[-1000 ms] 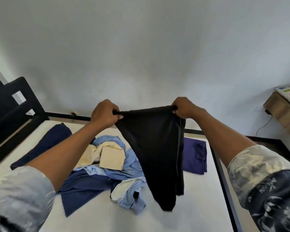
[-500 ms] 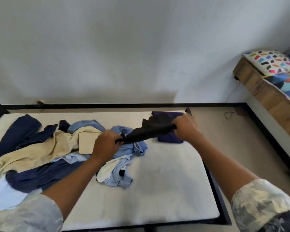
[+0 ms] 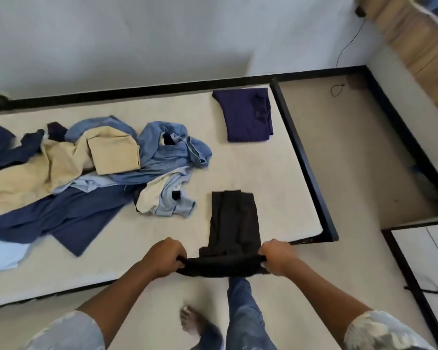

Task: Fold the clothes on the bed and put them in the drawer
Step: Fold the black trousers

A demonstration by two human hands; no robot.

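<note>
Stretching the black garment [image 3: 234, 218] flat on the bed [image 3: 263, 173], left hand [image 3: 166, 256] and right hand [image 3: 278, 257] both had a closed grip on its near edge; a fold-over looked due next.

The bed [image 3: 250, 170] bears a clothes heap [image 3: 99, 173], folded purple garment [image 3: 248, 114], black garment [image 3: 234, 218].

Soft even daylight, faint shadows, wide-angle bending at the edges, slight motion blur throughout.
</note>
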